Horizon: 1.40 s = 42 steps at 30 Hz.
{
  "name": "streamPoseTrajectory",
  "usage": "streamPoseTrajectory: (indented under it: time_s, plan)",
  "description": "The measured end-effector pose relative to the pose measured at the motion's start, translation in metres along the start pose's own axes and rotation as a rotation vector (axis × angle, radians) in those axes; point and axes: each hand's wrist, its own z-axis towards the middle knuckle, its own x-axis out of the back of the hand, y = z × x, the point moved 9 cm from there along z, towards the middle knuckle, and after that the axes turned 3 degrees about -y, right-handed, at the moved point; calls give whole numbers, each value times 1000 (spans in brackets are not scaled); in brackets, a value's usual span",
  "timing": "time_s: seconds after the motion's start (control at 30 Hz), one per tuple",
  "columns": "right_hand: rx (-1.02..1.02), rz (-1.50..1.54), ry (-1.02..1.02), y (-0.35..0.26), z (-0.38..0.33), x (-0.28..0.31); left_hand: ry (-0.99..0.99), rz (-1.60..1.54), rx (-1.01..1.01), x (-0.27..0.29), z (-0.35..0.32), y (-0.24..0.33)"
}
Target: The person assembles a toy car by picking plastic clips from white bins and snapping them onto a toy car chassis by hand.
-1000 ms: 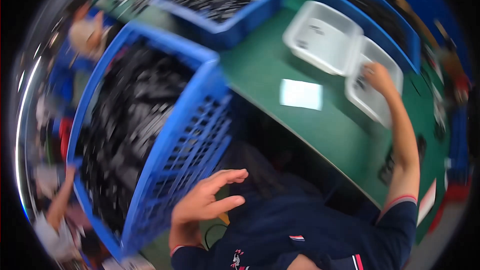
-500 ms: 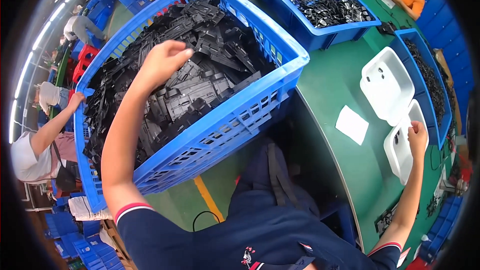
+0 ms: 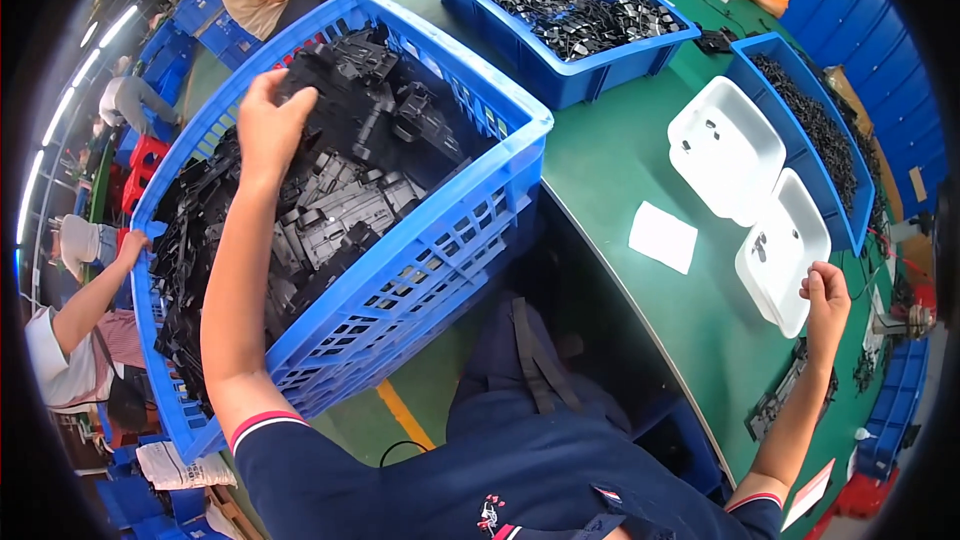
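My left hand (image 3: 270,128) is over a large blue crate (image 3: 440,265) heaped with black moulded plastic parts (image 3: 325,215). Its thumb and fingers stand apart, with dark parts behind them; I see nothing held. Contact with the heap cannot be made out. On the right, my right hand (image 3: 826,298) is at the near right rim of a white tray (image 3: 778,292). Those fingers are curled together, and whatever they may pinch is hidden. A few small black pieces (image 3: 762,244) lie in this tray. Adjoining it is a second white tray (image 3: 738,162), also with small black pieces.
White paper (image 3: 663,238) lies on the green table (image 3: 600,180). Blue bins (image 3: 625,65) of small black parts stand behind. A black plastic part (image 3: 775,405) lies beside my right forearm. At left, another person's hand (image 3: 130,245) touches the crate rim. Others sit beyond.
The whole view has shifted. My left hand has moved toward the crate's far left, its fingers opening. My right hand has drawn back from inside the near white tray to its rim.
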Motion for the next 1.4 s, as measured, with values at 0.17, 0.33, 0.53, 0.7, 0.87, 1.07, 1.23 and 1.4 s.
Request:
streamPoseTrajectory:
  time_s: [0.17,0.33,0.53,0.7,0.87,1.07,1.23,1.4]
  plan:
    - [60,278,-98,-53,-24,-41,229,-128,-301,52,-47,122]
    - [-64,829,-498,-111,-54,-137,34,82,-1070,-6,-164,231]
    - [-288,1241,-709,-129,-90,-176,-240,-365,-1315,-86,-264,252]
    - [-355,1298,-577,-86,-100,-163,-320,-444,-1343,-124,-310,256]
    - [-282,1155,-436,-70,-101,-144,-487,-421,-1365,-149,-338,253]
    - [-177,1016,-352,-66,-99,-133,-607,-601,-1046,-158,-321,226]
    - [-196,1026,-309,-65,-103,-139,-730,-938,-140,-187,-289,181]
    - [-236,1127,-249,-66,-107,-147,-812,-1025,204,-218,-315,147]
